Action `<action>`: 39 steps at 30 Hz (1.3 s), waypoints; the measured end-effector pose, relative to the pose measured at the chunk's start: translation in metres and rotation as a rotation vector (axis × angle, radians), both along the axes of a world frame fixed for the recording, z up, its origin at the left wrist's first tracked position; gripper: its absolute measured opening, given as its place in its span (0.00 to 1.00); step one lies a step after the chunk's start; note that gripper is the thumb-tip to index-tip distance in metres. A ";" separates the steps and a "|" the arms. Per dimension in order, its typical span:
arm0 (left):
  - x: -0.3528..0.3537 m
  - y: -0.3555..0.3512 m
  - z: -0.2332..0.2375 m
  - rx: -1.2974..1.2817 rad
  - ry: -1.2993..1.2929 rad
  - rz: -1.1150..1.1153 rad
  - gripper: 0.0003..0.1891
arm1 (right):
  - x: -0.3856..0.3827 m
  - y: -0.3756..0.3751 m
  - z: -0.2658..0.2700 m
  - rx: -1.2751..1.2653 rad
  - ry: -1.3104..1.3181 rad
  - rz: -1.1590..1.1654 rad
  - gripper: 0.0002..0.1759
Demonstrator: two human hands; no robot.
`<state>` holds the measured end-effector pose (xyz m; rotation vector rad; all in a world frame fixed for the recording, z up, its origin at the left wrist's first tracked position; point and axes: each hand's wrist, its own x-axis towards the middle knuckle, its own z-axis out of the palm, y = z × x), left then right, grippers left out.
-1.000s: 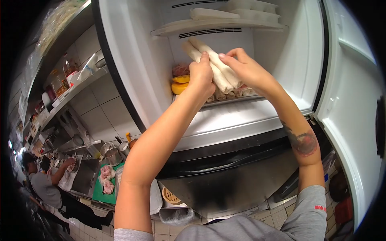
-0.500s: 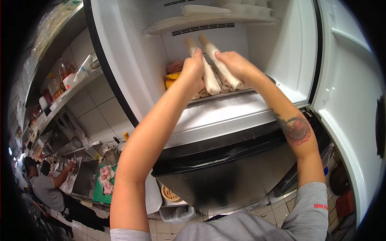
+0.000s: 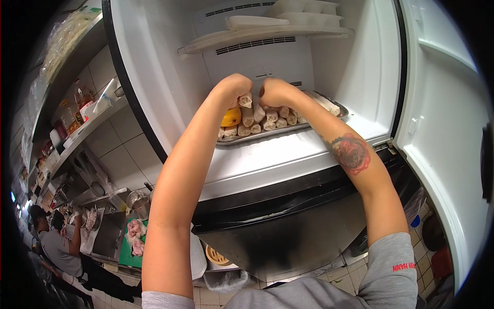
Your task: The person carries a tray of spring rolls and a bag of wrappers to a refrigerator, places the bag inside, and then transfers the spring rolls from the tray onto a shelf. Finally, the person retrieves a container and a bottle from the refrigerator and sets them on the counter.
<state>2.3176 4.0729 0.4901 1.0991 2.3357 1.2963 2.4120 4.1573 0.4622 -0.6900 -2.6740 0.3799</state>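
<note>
Inside the open freezer, a metal tray (image 3: pixel 267 135) carries several pale wrapped rolls (image 3: pixel 281 122), piled side by side. My left hand (image 3: pixel 234 88) is closed round one wrapped roll (image 3: pixel 246 100), whose end shows below the fist, above the left part of the pile. My right hand (image 3: pixel 274 93) is curled just above the middle of the pile; its fingers face away, and what they hold, if anything, is hidden. Beside the rolls, under my left hand, lies a yellow item (image 3: pixel 231 117).
A freezer shelf (image 3: pixel 267 37) with white trays (image 3: pixel 307 13) is above my hands. The open door (image 3: pixel 437 118) stands on the right. At the far left a co-worker (image 3: pixel 59 247) stands by a sink, near a green board (image 3: pixel 126 247) with raw meat.
Both hands have moved deeper and lower over the tray. The two rolls held up tilted before are no longer raised; one still shows in my left hand. More of the pile is visible.
</note>
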 end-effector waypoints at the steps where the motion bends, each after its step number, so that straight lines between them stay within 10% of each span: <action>1: -0.016 0.009 -0.003 -0.055 0.069 0.010 0.09 | 0.002 -0.001 -0.002 0.126 -0.027 0.000 0.15; 14: -0.002 0.028 -0.003 -0.321 0.453 -0.004 0.13 | 0.029 0.035 0.004 0.100 0.341 0.043 0.18; 17: 0.012 0.030 -0.004 -0.658 1.004 -0.029 0.12 | 0.039 0.039 0.004 0.080 0.290 0.082 0.18; 29: 0.023 0.007 -0.005 -0.350 0.429 -0.035 0.13 | 0.038 0.013 -0.003 0.046 0.107 0.322 0.22; 32: 0.016 -0.002 -0.005 -0.347 1.049 -0.070 0.10 | 0.032 0.004 -0.003 0.163 0.091 0.319 0.23; 39: 0.087 -0.111 0.010 -0.153 1.048 -0.226 0.10 | 0.061 -0.020 0.003 -0.075 0.032 0.467 0.24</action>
